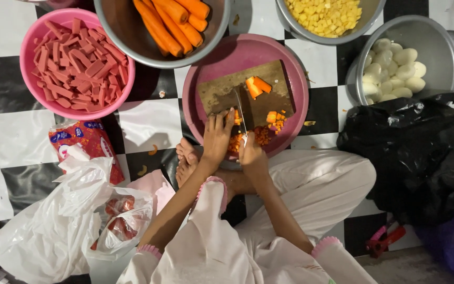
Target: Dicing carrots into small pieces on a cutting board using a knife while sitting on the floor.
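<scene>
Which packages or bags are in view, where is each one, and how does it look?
Red printed packet: on the floor left of the person, flat, red with blue and white print.
White plastic bag: lower left, crumpled, red packs inside.
Black plastic bag: right, below the bowl of eggs, crumpled.

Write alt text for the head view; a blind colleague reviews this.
A seated person's right hand cuts carrot with a knife on a wooden board in a pink tray; the left hand steadies the pieces. Bowls of carrots and sausage strips sit nearby.
</scene>
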